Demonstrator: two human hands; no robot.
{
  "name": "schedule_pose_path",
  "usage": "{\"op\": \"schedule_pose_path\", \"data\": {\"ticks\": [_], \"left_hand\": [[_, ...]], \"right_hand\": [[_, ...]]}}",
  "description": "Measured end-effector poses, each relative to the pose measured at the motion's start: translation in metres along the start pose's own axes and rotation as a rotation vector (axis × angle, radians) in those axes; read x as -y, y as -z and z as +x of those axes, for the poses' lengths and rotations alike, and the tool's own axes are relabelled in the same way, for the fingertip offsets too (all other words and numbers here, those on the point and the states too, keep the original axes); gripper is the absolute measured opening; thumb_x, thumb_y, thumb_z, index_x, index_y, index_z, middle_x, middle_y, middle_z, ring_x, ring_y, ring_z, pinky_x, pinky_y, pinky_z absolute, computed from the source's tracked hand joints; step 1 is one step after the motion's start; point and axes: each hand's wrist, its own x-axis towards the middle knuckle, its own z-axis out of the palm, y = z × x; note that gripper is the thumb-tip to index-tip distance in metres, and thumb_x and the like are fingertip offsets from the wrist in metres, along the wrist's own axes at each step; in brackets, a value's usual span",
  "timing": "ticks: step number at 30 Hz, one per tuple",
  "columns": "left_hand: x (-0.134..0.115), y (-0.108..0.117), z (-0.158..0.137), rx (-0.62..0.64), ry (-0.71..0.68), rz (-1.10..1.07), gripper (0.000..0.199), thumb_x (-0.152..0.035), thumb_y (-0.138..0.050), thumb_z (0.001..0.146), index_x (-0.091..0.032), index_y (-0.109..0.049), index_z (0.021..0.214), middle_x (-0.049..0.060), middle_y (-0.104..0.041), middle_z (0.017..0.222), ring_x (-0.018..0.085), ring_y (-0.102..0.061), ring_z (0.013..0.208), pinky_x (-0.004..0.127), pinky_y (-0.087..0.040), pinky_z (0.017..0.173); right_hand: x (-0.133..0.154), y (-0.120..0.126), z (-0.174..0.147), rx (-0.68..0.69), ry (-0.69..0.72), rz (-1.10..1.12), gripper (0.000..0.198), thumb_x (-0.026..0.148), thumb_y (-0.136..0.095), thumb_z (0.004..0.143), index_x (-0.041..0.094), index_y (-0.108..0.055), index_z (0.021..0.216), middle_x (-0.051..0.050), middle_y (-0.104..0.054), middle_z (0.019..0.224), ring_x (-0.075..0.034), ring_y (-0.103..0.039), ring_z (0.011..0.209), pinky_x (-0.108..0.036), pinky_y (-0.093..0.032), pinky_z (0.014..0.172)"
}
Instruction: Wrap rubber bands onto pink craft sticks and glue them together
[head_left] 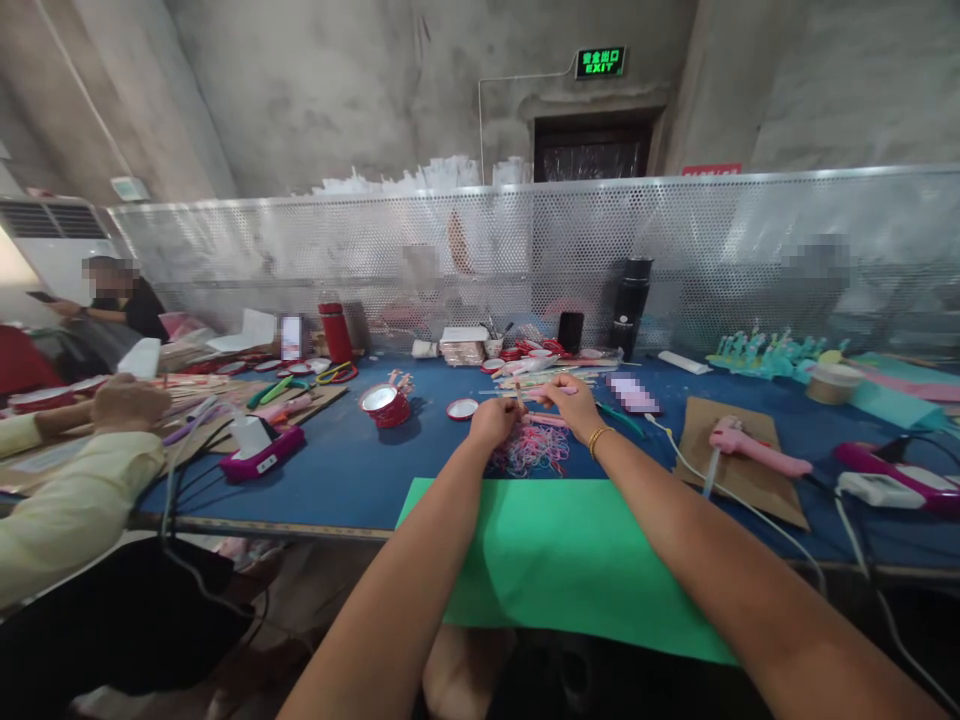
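Observation:
Over the blue table, my left hand is closed in a pinch, its fingertips around something small and thin that I cannot make out. Close on its right, my right hand is also closed, with a thin pinkish piece showing at its fingers. A tangled heap of pink, blue and white thin cords or bands lies just below both hands. Nearer to me, a green sheet spreads under my forearms and hangs over the table's front edge. Beyond my hands lie several thin pale sticks.
To the left are a stack of red-rimmed tins, a purple power strip and a co-worker's arm. On the right, a pink glue gun rests on cardboard, with cables beside it. A black flask stands at the back.

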Motion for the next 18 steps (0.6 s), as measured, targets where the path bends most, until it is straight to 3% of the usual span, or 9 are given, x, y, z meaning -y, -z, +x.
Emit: {"op": "schedule_pose_path", "data": {"ticks": [18], "left_hand": [[0.0008, 0.0008, 0.0010, 0.019, 0.004, -0.008, 0.030, -0.040, -0.053, 0.082, -0.020, -0.075, 0.088, 0.002, -0.072, 0.082, 0.014, -0.059, 0.074, 0.021, -0.040, 0.064]], "right_hand": [[0.0010, 0.0024, 0.0013, -0.027, -0.019, 0.002, 0.012, 0.030, -0.056, 0.067, 0.021, -0.055, 0.059, 0.001, -0.065, 0.059, -0.013, -0.058, 0.054, -0.025, -0.048, 0.057]]}}
